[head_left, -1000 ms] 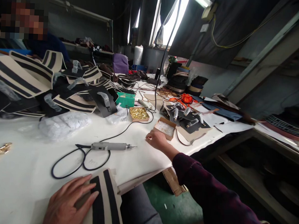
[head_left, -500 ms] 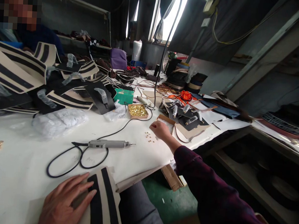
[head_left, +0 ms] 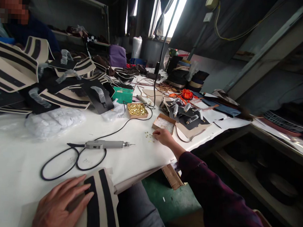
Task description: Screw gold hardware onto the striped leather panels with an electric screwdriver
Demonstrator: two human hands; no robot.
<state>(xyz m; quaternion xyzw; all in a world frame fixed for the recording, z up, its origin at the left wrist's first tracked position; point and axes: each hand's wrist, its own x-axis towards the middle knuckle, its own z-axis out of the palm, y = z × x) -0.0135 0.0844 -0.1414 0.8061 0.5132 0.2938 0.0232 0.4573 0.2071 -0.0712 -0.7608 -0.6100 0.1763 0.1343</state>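
My left hand (head_left: 60, 203) lies spread on a beige panel with black stripes (head_left: 102, 205) at the table's near edge. Fingers bunched in a pinch, my right hand (head_left: 164, 137) is beside several small brass-coloured pieces (head_left: 149, 137) scattered on the white table. Whatever its fingertips hold is too small to make out. Just behind that hand sits a small cardboard box (head_left: 168, 118) of clear bits. A second box (head_left: 138, 117), full of gold-coloured pieces, stands farther left. Between my hands lies a grey electric screwdriver (head_left: 105, 144), its tip pointing right.
Striped panels (head_left: 66, 99) with plastic-wrapped handles are heaped at left, behind a plastic-wrapped bundle (head_left: 56, 122). The screwdriver's black cord (head_left: 43, 168) loops across the table. Black pieces with wrapped fittings (head_left: 189, 117) lie at right. A person (head_left: 36, 31) is at the far left.
My right hand has drawn back from the cardboard box towards me, to the scattered brass pieces, uncovering the box. The left hand stays on the panel; the whole view has shifted slightly.
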